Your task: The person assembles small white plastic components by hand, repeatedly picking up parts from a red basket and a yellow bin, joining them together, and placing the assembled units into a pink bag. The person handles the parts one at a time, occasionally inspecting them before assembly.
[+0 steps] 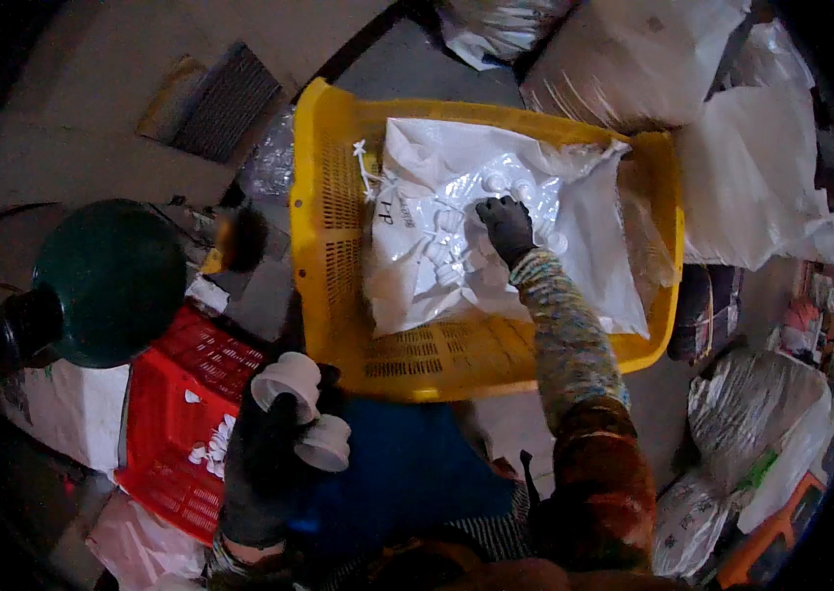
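Observation:
My left hand (274, 433), in a dark glove, is closed around white plastic cups (289, 382) at the lower left. Another white cup-shaped part (323, 443) sits against its fingers. My right hand (507, 229), also gloved, reaches into a white plastic sack (407, 295) spread open inside a yellow basket (417, 369). Its fingers curl downward among small round white plastic parts (448, 222); what lies under the fingertips is hidden. More white parts (522, 189) lie just beyond that hand. A white branched plastic piece (363, 169) hangs near the basket's left wall.
A red basket (156, 443) with small white pieces stands at the left, beside a dark green round object (111, 283) on a black stem. Large pale sacks (757, 177) crowd the right and far side. Clear plastic bags (757, 404) lie at the lower right. Folded cardboard (225, 101) rests at the far left.

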A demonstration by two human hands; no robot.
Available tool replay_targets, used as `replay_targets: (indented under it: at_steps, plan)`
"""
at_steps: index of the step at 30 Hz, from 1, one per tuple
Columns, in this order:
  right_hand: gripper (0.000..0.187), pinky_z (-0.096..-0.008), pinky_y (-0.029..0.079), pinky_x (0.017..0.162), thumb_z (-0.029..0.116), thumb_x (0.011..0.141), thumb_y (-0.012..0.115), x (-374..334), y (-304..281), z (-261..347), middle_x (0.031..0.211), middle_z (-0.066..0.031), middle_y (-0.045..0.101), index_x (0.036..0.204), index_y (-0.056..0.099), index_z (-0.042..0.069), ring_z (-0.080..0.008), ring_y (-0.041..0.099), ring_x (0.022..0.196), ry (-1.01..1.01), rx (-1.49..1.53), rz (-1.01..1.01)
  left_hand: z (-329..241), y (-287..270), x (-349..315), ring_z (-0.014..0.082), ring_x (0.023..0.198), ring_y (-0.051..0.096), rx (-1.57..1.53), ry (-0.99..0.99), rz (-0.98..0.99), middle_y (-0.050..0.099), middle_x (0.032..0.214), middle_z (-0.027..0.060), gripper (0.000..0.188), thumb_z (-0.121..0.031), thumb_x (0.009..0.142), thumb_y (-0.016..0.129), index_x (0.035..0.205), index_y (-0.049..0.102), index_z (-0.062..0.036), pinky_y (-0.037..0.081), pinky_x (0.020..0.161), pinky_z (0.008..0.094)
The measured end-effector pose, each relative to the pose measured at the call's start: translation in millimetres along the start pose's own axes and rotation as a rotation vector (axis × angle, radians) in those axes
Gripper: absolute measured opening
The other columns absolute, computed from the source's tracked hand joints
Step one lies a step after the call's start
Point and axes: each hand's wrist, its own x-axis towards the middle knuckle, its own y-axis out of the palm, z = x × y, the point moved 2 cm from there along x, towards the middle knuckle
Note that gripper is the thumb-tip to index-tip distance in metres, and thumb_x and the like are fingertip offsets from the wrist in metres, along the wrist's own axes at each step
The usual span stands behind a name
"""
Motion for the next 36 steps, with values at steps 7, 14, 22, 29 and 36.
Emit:
replay_targets:
  at_steps: [7, 14, 22, 29, 36]
  plan:
    - [0.019, -0.0461, 0.048, 0.073, 0.02, 0.083, 0.056, 8.1, 20.8, 12.6, 0.092, -0.0051, 0.064, 0.101, 0.063, 0.019, -0.0283, 0.062, 0.089, 0.1, -0.132, 0.174, 10.7, -17.9, 2.7, 0.0298, 0.119, 0.055, 0.465, 0.124, 0.171, 0.049, 0.133, 0.0193, 0.051, -0.023, 0.096, 0.06, 0.142, 0.04, -0.0115, 0.05, 0.094, 0.0399]
    - [0.018, -0.0471, 0.05, 0.069, 0.02, 0.082, 0.061, -5.8, -8.5, 20.2, 0.091, -0.0074, 0.067, 0.099, 0.065, 0.015, -0.0304, 0.064, 0.085, 0.273, 0.139, -0.001, -8.3, 33.7, 2.0, 0.0242, 0.116, 0.054, 0.179, 0.143, 0.115, 0.047, 0.135, 0.0135, 0.062, -0.022, 0.094, 0.06, 0.147, 0.032, -0.0092, 0.05, 0.091, 0.0356]
    - [0.036, -0.0275, 0.051, 0.068, 0.009, 0.09, 0.061, -53.2, -269.1, 116.0, 0.099, -0.0094, 0.065, 0.125, 0.058, 0.004, -0.0137, 0.062, 0.077, 0.377, 1.519, -0.079, 8.9, 54.2, 6.2, 0.0286, 0.117, 0.054, 0.597, 0.598, 0.312, 0.052, 0.132, 0.0197, 0.06, -0.022, 0.095, 0.059, 0.147, 0.033, -0.0113, 0.043, 0.1, 0.0385]
    - [0.027, -0.0263, 0.053, 0.067, 0.001, 0.087, 0.063, -89.6, -361.2, 154.8, 0.098, -0.0099, 0.058, 0.115, 0.065, 0.001, -0.0155, 0.064, 0.078, 0.011, 1.059, -0.139, 23.1, 92.8, -12.9, 0.0265, 0.116, 0.057, 0.517, 0.493, 0.433, 0.059, 0.124, 0.0186, 0.068, -0.024, 0.091, 0.065, 0.148, 0.032, -0.0084, 0.044, 0.098, 0.0359]
    - [0.028, -0.0306, 0.051, 0.066, 0.008, 0.082, 0.071, -108.6, -373.7, 155.3, 0.092, -0.0106, 0.063, 0.11, 0.07, 0.01, -0.0202, 0.063, 0.074, 0.064, 0.966, -0.285, 25.5, 108.8, -22.3, 0.0265, 0.121, 0.054, 0.518, 0.713, 0.559, 0.049, 0.137, 0.0207, 0.076, -0.014, 0.082, 0.074, 0.146, 0.034, -0.0055, 0.044, 0.101, 0.0358]
